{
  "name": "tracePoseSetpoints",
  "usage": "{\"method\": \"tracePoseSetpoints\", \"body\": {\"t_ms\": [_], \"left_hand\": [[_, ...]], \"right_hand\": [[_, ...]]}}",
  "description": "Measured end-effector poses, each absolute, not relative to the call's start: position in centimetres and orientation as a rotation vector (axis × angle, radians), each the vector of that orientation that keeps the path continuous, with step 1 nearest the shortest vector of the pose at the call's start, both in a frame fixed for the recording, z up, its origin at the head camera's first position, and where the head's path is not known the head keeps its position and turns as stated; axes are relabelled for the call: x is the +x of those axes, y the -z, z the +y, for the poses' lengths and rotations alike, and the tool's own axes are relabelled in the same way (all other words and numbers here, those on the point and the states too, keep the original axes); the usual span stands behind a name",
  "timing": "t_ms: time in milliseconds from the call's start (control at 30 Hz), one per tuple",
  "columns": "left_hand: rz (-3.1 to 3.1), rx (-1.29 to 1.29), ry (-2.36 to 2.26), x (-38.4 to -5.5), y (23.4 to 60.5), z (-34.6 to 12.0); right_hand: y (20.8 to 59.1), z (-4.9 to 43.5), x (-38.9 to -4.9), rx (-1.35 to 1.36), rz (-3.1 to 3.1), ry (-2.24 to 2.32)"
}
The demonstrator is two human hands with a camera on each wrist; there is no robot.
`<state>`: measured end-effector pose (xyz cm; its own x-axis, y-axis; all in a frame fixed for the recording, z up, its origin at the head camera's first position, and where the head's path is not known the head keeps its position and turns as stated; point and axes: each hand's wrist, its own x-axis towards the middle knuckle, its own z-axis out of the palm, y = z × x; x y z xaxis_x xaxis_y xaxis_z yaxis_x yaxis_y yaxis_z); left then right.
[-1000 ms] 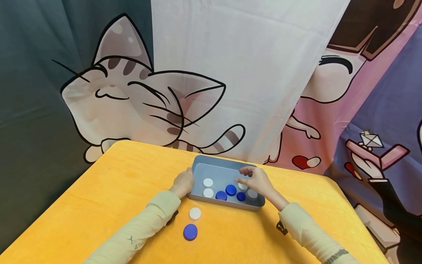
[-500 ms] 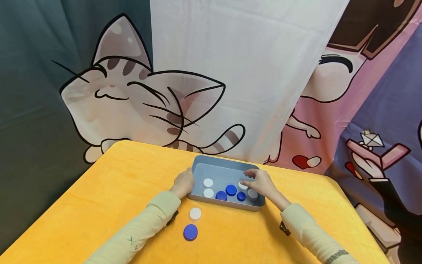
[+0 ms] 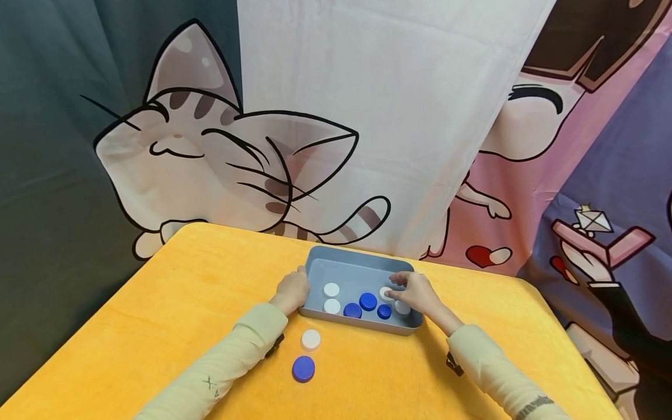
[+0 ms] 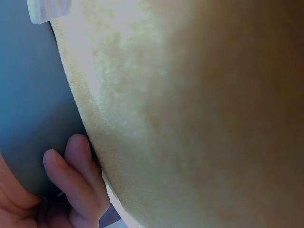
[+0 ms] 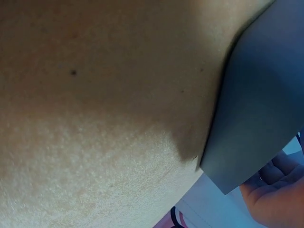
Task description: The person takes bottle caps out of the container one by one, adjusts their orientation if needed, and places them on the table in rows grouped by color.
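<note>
A shallow grey-blue tray [image 3: 352, 258] lies on the yellow cloth. My left hand [image 3: 291, 290] grips its left end; in the left wrist view, fingers [image 4: 78, 180] bend against the tray's wall [image 4: 28, 95]. Over the tray's right end reaches my right hand [image 3: 417, 291], thumb and fingers apart, the thumb overlapping a white cap [image 3: 385, 292]. Inside, a grey-white cap [image 3: 401, 308] sits below that hand, beside blue bottle caps [image 3: 368, 301], [image 3: 353, 310] and a smaller blue one [image 3: 384, 311]. Two white caps [image 3: 331, 290] lie toward the left. The right wrist view shows the hand [image 5: 280, 197] past the tray's wall [image 5: 256, 109].
On the cloth [image 3: 210, 274] in front of the tray lie one white cap [image 3: 311, 339] and one blue cap [image 3: 303, 369], close to the left forearm. Behind the table hangs a curtain [image 3: 409, 116] printed with a cat and cartoon figures.
My right hand has shifted slightly right and lower over the tray's right end, with thumb and fingers still apart. The left hand, the tray and the caps look the same.
</note>
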<state>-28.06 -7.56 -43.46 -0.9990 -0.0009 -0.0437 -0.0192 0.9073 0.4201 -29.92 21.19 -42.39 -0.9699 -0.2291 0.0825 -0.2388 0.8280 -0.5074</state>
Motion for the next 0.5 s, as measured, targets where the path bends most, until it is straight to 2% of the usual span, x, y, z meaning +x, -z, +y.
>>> {"method": "tracePoseSetpoints", "body": {"t_ms": [500], "left_hand": [[3.042,-0.008,-0.665,-28.18,43.52,-7.56]], "right_hand": [[42.87,21.12,-29.82,0.413,-3.008,-0.769]]}}
